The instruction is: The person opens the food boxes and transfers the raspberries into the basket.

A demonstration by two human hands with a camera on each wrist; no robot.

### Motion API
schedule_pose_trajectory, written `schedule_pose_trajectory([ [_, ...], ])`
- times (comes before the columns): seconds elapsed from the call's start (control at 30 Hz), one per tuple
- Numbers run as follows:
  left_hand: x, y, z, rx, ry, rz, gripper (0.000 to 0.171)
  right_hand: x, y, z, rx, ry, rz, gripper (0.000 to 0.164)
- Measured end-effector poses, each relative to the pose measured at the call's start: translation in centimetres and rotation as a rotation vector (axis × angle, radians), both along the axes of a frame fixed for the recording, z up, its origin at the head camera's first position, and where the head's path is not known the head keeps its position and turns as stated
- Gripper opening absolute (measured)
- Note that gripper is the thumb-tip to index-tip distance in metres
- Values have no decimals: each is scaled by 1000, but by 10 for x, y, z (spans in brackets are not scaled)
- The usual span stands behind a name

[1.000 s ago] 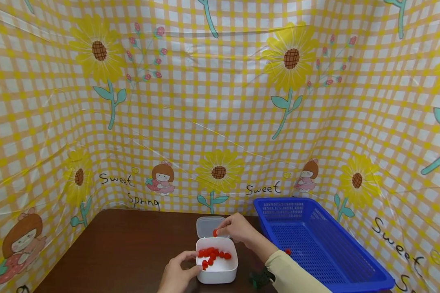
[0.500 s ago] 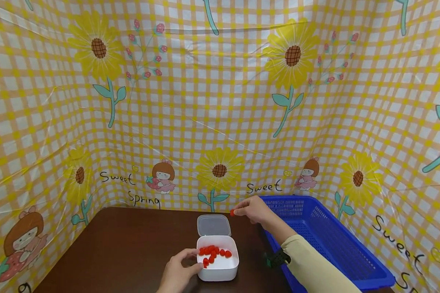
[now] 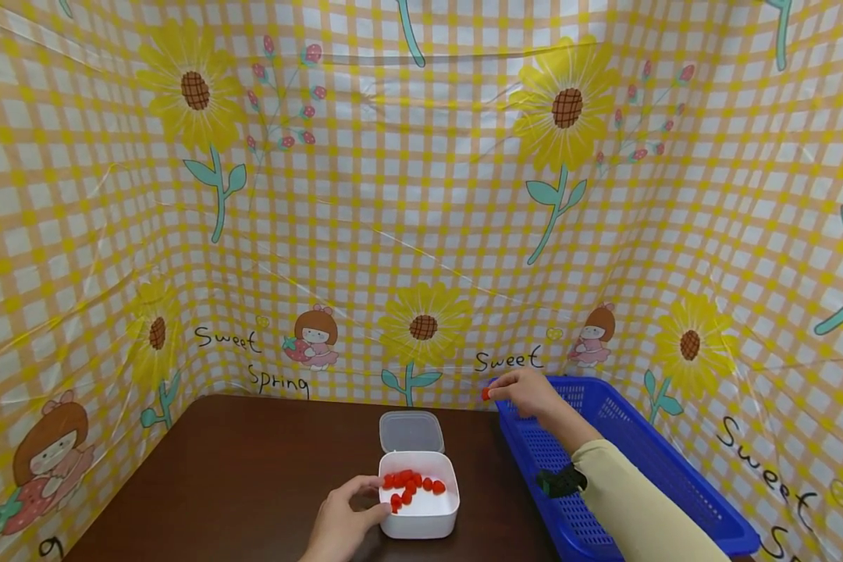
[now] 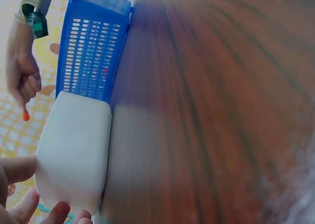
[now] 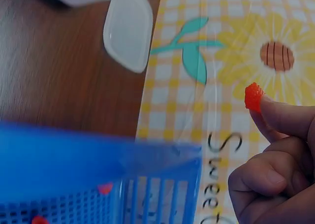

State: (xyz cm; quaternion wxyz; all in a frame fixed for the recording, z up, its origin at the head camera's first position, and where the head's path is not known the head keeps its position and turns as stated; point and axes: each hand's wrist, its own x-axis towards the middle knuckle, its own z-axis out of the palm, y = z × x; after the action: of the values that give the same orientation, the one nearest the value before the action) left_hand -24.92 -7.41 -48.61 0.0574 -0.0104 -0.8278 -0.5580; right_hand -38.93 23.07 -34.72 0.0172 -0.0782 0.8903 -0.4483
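Note:
My right hand [image 3: 527,393] pinches a small red raspberry [image 5: 254,96] between thumb and fingertip, its other fingers curled in. It hovers over the far left corner of a blue plastic basket [image 3: 549,511]. On the table, my left hand [image 3: 340,515] grips the left side of a white box [image 3: 421,527] with thumb and fingers. Several red raspberries [image 3: 409,485] lie inside that box. Through the right wrist view, a red piece [image 5: 105,188] shows in the basket, with another [image 5: 39,220] near the frame's lower edge.
Behind the box lies its translucent lid [image 3: 411,432], flat on the dark wooden table [image 3: 253,476]. A checked cloth [image 3: 421,195] with sunflowers hangs round the back and sides. The right wrist wears a dark green band [image 3: 562,481].
My right hand has carried the raspberry from above the box and lid rightward to the basket's far left corner. The left hand has stayed at the box.

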Motion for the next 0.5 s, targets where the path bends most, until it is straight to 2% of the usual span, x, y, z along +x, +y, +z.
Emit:
schedule_pose_trajectory([
  [0.23, -1, 0, 2, 0, -4, 0, 35, -8, 33, -2, 29, -7, -18, 25],
  [0.5, 1, -2, -1, 3, 16, -16, 35, -13, 64, -17, 40, -20, -68, 28],
])
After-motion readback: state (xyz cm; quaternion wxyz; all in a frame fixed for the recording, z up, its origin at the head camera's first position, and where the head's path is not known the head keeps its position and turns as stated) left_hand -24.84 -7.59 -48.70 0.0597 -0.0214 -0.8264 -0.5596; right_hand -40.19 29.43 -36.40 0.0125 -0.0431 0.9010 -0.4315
